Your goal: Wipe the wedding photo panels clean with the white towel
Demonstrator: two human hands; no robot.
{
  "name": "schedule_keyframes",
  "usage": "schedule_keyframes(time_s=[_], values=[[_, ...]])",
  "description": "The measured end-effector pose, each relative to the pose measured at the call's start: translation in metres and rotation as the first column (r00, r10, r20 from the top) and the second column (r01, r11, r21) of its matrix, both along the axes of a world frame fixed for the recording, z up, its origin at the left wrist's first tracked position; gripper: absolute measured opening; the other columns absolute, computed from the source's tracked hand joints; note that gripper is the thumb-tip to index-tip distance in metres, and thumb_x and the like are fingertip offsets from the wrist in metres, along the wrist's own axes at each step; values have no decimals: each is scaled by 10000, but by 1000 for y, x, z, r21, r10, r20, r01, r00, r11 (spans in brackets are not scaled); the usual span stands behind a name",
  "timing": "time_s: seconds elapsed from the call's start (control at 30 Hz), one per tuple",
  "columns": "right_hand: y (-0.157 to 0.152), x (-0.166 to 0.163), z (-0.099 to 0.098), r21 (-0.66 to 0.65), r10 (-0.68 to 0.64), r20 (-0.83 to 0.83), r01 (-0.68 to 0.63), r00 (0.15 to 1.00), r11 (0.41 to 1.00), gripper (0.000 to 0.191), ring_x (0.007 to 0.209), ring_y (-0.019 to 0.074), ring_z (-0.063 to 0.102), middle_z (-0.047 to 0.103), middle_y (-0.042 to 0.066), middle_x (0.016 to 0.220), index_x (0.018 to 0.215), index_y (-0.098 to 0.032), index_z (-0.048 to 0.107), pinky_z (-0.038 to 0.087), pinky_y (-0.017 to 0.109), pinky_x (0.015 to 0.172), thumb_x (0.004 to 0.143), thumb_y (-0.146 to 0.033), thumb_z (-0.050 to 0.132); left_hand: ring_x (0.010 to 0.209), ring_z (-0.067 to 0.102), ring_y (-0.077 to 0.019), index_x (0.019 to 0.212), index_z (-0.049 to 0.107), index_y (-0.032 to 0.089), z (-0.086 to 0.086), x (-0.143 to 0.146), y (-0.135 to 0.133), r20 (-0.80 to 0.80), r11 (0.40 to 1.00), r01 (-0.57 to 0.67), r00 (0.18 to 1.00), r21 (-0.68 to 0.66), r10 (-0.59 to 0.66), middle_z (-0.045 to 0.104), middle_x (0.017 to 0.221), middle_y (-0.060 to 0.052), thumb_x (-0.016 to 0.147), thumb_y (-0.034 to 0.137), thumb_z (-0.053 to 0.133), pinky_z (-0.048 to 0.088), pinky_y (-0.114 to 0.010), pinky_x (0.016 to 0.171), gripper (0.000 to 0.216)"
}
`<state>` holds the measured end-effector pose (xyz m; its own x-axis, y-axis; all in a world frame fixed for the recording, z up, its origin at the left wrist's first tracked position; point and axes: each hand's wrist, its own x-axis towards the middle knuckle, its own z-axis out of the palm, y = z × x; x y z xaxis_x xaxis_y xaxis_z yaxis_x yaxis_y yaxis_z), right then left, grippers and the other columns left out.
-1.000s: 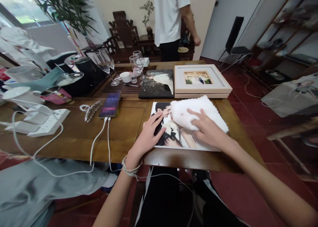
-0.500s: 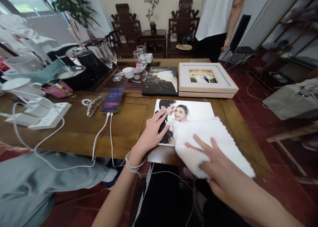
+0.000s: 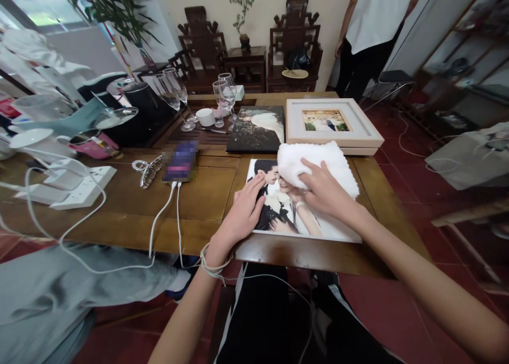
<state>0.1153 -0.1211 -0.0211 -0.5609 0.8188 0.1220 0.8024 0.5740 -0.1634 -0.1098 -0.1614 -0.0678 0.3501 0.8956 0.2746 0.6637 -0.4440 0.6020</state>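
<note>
On the wooden table before me lies a white-edged wedding photo panel showing a couple. My left hand rests flat on its left side, fingers stretched out and slightly apart. A fluffy white cloth covers the panel's upper right part, and my right hand presses on it with fingers gripping it. The cloth reaches the front of a light framed picture behind the panel. A dark photo album lies left of that frame.
To the left lie a phone with white cables plugged in, a claw hair clip and a power strip. Wine glasses and a white cup stand further back. A person stands beyond the table.
My right hand has moved the white cloth forward and leftward, from the near right corner to the panel's far side, uncovering its lower part. My left hand stays put. The standing person has shifted right.
</note>
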Motion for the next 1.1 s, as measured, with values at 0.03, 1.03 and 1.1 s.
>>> schedule_keyframes(time_s=[0.03,1.03,1.1], values=[[-11,-2,-1,0,11,6,-11,1000,1000,356,1400,375,285,551,211,1334,966,-123,639,237,708,1056,693,-9,442,1439,287,-224,1424,370,206,0,0,0,4,1000,-1,1000,4,1,346,1540,-116,1002,287,332,264,-495,1160,432],[-94,-25,14,-151,145,73,-133,987,979,418,1404,426,240,437,128,1475,977,-179,700,199,742,1059,669,-7,475,1442,279,-231,1439,366,203,-1,-2,1,-7,1000,2,1000,-22,-2,333,1551,-99,983,255,355,237,-494,1174,459],[-116,-24,18,-211,209,29,-198,978,957,402,1391,436,269,468,122,1453,946,-197,707,230,760,1032,655,-27,486,1448,264,-239,1450,349,210,-1,-3,2,-10,1000,19,1000,-23,-19,319,1557,-100,980,248,352,235,-501,1173,471]])
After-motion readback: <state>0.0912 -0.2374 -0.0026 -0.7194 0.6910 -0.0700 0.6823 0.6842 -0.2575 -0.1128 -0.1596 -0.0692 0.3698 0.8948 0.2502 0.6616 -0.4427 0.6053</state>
